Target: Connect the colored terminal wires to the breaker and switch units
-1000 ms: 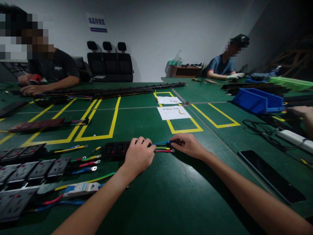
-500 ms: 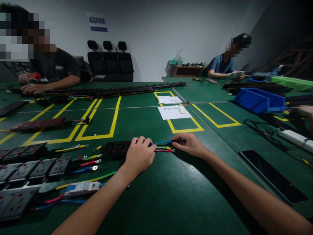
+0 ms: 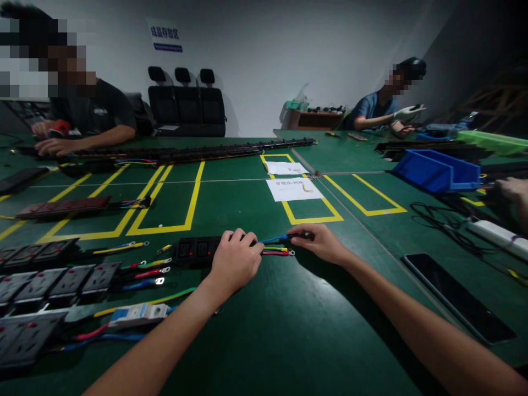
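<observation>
A black socket strip [image 3: 193, 251] lies on the green table, with blue, yellow-green and red wires coming out of its right end. My left hand [image 3: 237, 256] is wrapped over that end of the strip. Just to the right, my right hand [image 3: 315, 242] pinches the tip of the blue wire [image 3: 274, 238], whose end is hidden by the fingers. Beneath it, the red wire [image 3: 278, 253] ends in a bare ring terminal and touches neither fingertip.
More socket strips [image 3: 61, 286] with loose wires lie at the left. A phone [image 3: 457, 297], a white power strip [image 3: 499, 237] and a blue bin [image 3: 437, 170] are at the right. Two people sit across the table; another hand [image 3: 513, 192] shows at the right edge.
My hands have hardly moved and keep their holds. The far right person's gloved hand has lifted a little.
</observation>
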`<state>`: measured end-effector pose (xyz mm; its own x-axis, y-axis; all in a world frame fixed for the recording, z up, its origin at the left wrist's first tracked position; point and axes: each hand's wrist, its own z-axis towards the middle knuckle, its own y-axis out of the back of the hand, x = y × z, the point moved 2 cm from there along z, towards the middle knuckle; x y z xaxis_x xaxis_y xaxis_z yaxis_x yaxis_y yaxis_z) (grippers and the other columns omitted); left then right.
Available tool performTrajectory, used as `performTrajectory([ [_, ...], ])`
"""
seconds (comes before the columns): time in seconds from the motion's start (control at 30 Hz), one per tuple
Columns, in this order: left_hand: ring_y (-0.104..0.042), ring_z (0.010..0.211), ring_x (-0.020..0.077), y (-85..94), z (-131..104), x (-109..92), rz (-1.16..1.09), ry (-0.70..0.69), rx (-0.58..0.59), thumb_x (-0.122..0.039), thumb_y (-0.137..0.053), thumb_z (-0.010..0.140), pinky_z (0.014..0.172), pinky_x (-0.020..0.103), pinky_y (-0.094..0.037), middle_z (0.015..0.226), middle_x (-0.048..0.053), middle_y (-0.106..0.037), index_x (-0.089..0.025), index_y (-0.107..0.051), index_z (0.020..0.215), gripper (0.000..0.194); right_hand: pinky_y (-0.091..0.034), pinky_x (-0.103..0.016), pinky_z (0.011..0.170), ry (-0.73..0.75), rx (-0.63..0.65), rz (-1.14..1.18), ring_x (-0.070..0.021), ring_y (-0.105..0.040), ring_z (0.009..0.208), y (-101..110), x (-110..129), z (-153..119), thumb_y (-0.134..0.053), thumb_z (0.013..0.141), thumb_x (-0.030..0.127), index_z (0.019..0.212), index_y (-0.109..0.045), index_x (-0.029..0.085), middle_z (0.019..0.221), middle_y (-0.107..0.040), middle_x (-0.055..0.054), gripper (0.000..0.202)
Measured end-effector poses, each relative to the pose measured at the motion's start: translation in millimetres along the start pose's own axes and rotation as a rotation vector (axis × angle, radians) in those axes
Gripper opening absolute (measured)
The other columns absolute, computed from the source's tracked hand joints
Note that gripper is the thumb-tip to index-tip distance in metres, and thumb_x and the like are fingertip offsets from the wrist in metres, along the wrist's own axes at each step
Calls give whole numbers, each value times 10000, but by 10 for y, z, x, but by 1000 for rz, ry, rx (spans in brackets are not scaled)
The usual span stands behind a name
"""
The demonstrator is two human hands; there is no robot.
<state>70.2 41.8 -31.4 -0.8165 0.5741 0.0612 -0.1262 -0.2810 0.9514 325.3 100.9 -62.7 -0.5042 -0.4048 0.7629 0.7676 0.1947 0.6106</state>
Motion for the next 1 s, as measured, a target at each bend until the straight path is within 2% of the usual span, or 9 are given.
performTrajectory([
  [0.1, -564, 968, 266, -4, 0, -1, 1, 2, -7, -253, -568, 961, 796, 422, -378, 1087, 60, -698, -236, -740, 1086, 214, -501, -282, 606, -18, 2, 59, -169, -650, 686, -16, -12, 14, -725, 858, 402, 1035, -782, 174, 885, -781, -61, 294],
  [0.33, -563, 968, 270, -16, -1, -2, 7, -1, -18, -259, -566, 959, 796, 423, -378, 1080, 63, -699, -234, -738, 1068, 205, -510, -296, 622, 10, 12, 34, -170, -640, 690, -164, 69, -7, -706, 882, 403, 1059, -779, 190, 887, -780, -61, 287],
  [0.53, -561, 973, 275, -15, -7, -5, 13, -5, -15, -250, -563, 956, 803, 428, -374, 1089, 63, -699, -223, -727, 1047, 190, -496, -297, 645, 53, 23, -21, -164, -632, 689, -297, 189, -15, -672, 909, 348, 1106, -772, 214, 929, -780, -55, 258],
  [0.73, -563, 946, 272, -2, -2, -8, 15, 18, -19, -235, -519, 966, 794, 424, -376, 1033, 81, -695, -182, -669, 1099, 207, -452, -272, 591, 69, 17, -70, -152, -596, 651, -262, 242, -19, -604, 879, 245, 1202, -711, 203, 948, -759, -54, 343],
  [0.87, -567, 922, 261, 2, 0, -10, -15, 51, -23, -239, -499, 973, 800, 419, -386, 1020, 90, -683, -158, -636, 1113, 213, -464, -271, 616, 102, -68, -96, -164, -616, 712, -230, 191, -23, -593, 806, 164, 1098, -704, 191, 923, -714, -52, 313],
  [1.0, -576, 951, 259, -5, -4, -13, -34, 67, -30, -239, -504, 966, 824, 417, -401, 1076, 99, -669, -148, -622, 1121, 215, -446, -265, 579, 85, -81, -71, -152, -589, 643, -236, 132, -20, -585, 834, 176, 951, -694, 191, 786, -669, -21, 161],
])
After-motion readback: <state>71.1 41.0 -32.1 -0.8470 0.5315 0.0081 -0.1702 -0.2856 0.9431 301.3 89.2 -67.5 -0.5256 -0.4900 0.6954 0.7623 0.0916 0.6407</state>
